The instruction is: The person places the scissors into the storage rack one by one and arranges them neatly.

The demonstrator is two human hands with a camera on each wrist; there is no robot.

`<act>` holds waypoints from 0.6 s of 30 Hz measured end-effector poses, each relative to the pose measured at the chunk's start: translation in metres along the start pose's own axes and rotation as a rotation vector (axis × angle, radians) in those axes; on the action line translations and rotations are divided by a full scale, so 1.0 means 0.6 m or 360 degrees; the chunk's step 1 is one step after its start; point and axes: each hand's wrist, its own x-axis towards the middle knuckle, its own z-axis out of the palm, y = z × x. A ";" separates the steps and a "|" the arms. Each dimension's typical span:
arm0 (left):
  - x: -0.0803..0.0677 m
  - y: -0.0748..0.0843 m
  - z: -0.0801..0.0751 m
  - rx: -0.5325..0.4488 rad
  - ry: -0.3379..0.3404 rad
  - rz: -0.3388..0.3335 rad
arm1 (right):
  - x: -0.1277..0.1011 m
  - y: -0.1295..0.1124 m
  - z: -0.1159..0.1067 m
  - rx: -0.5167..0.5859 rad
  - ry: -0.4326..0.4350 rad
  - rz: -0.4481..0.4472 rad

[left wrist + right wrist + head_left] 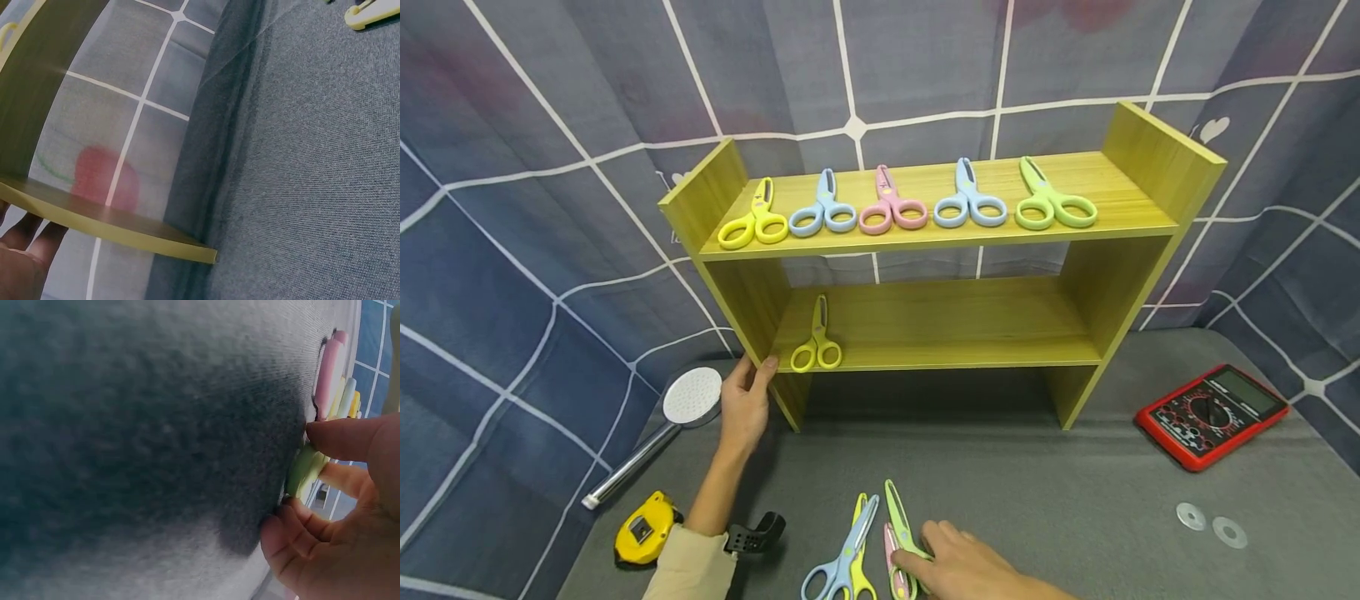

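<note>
My left hand (pixel 745 408) grips the left side panel of a two-tier wooden shelf (pixel 940 325), thumb at the front edge near the lower board. In the left wrist view, its fingers (pixel 47 240) lie against the panel's outer face. At the front of the table my right hand (pixel 973 562) pinches the handle of green scissors (pixel 898 517), which point away from me. Pink scissors (pixel 895 558) lie partly under the green pair. Just left of them, blue scissors (pixel 848 550) cross over yellow scissors (pixel 859 562). One yellow pair (pixel 818 337) sits on the lower board at its left end.
Several scissors stand in a row on the upper board, from a yellow pair (pixel 755 218) to a green pair (pixel 1051 200). A shower head (pixel 692 396) and tape measure (pixel 646 529) lie left. A red multimeter (pixel 1212 415) and two washers (pixel 1191 516) lie right.
</note>
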 end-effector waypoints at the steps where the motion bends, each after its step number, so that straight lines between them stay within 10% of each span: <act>1: 0.000 0.000 -0.001 -0.0002 -0.0004 0.0000 | -0.003 0.001 -0.001 0.0041 -0.0022 0.0012; 14: 0.000 -0.002 0.001 -0.0007 0.0029 0.0036 | -0.023 0.007 -0.018 0.0577 -0.0142 0.0232; 18: 0.001 -0.003 0.002 -0.0012 0.0053 0.0040 | -0.015 -0.001 -0.040 0.0555 0.0055 0.0248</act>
